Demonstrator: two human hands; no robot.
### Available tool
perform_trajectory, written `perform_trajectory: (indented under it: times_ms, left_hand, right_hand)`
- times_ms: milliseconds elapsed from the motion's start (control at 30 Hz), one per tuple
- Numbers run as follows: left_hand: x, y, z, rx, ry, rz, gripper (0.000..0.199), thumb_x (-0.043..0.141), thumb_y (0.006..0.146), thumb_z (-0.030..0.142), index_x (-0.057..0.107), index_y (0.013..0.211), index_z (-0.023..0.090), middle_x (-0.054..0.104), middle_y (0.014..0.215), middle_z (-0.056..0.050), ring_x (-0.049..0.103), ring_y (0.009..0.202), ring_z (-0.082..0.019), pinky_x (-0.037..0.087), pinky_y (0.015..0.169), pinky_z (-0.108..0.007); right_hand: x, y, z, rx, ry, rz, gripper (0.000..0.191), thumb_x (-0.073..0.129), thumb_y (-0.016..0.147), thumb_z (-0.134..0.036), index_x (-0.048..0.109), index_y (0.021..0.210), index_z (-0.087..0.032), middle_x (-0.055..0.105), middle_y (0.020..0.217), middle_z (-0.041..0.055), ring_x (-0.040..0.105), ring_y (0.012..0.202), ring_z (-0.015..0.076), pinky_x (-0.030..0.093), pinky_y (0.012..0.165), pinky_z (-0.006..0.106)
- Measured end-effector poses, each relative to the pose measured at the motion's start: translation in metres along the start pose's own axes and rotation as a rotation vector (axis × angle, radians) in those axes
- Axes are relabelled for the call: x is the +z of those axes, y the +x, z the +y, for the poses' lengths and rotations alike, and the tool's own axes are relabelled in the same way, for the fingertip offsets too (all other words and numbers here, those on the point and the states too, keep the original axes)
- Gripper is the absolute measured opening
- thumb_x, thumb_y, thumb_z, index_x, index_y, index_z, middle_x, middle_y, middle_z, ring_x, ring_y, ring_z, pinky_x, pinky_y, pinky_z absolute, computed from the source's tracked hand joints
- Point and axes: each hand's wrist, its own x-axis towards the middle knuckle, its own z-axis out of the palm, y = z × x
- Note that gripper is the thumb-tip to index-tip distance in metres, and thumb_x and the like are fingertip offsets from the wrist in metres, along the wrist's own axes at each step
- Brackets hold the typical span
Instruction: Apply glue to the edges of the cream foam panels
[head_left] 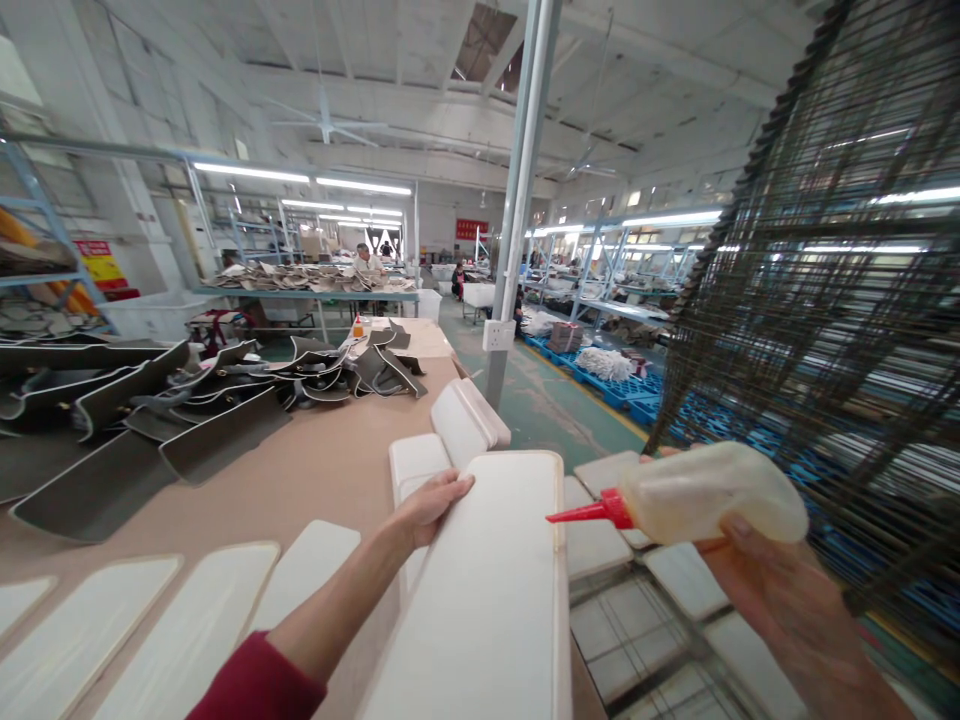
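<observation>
My left hand [431,510] grips the far left edge of a white rounded panel [487,590], thumb on its face, holding it tilted toward me. A yellowish line runs along the panel's right border. In my right hand [765,570] is a translucent squeeze bottle [712,490] lying nearly level. Its red nozzle [585,511] points left, the tip at the panel's right edge; whether it touches I cannot tell. Behind the panel, a stack of similar white panels [465,415] leans on the table.
More white panels [202,610] lie along the brown table [315,470]. Dark curved pieces [225,430] are heaped at left. A wire rack [810,250] rises at right, with panels on wire shelves below. A post [517,200] stands ahead; people [367,262] sit farther off.
</observation>
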Motion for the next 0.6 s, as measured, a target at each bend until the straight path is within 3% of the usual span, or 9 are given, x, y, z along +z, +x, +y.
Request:
perform_trajectory:
  times_ms: [167, 267, 433, 600]
  left_hand:
    - [0.005, -0.011, -0.032, -0.017, -0.018, 0.042, 0.049, 0.08, 0.057, 0.046, 0.049, 0.083, 0.018, 0.063, 0.067, 0.002, 0.059, 0.058, -0.013, 0.048, 0.057, -0.024]
    - [0.007, -0.016, -0.037, -0.003, 0.007, 0.05, 0.051, 0.078, 0.057, 0.05, 0.052, 0.085, 0.017, 0.064, 0.068, 0.0, 0.06, 0.06, -0.014, 0.048, 0.058, -0.025]
    - [0.01, -0.023, -0.027, 0.097, 0.115, 0.071, 0.056, 0.072, 0.063, 0.056, 0.057, 0.095, 0.013, 0.066, 0.067, -0.001, 0.058, 0.056, -0.013, 0.044, 0.052, -0.022]
    - [0.017, -0.035, -0.009, 0.143, 0.116, 0.047, 0.066, 0.073, 0.064, 0.049, 0.053, 0.114, 0.011, 0.07, 0.086, -0.007, 0.064, 0.066, -0.018, 0.049, 0.06, -0.026]
  right_hand:
    - [0.007, 0.012, -0.021, 0.078, -0.118, -0.178, 0.073, 0.082, 0.059, -0.03, 0.052, 0.125, -0.033, 0.063, 0.116, 0.0092, 0.061, 0.102, 0.0309, 0.055, 0.08, 0.039]
    - [0.018, 0.023, -0.036, 0.15, -0.255, -0.282, 0.08, 0.084, 0.057, -0.031, 0.048, 0.128, -0.034, 0.065, 0.11, 0.0069, 0.061, 0.1, 0.0269, 0.053, 0.08, 0.034]
    - [0.04, 0.034, -0.057, 0.113, -0.423, -0.296, 0.084, 0.088, 0.05, -0.033, 0.052, 0.126, -0.029, 0.066, 0.101, 0.0056, 0.062, 0.089, 0.022, 0.052, 0.074, 0.025]
    - [0.044, 0.035, -0.059, 0.042, -0.416, -0.236, 0.062, 0.086, 0.054, -0.035, 0.064, 0.111, -0.025, 0.066, 0.091, 0.005, 0.062, 0.077, 0.0198, 0.054, 0.066, 0.023]
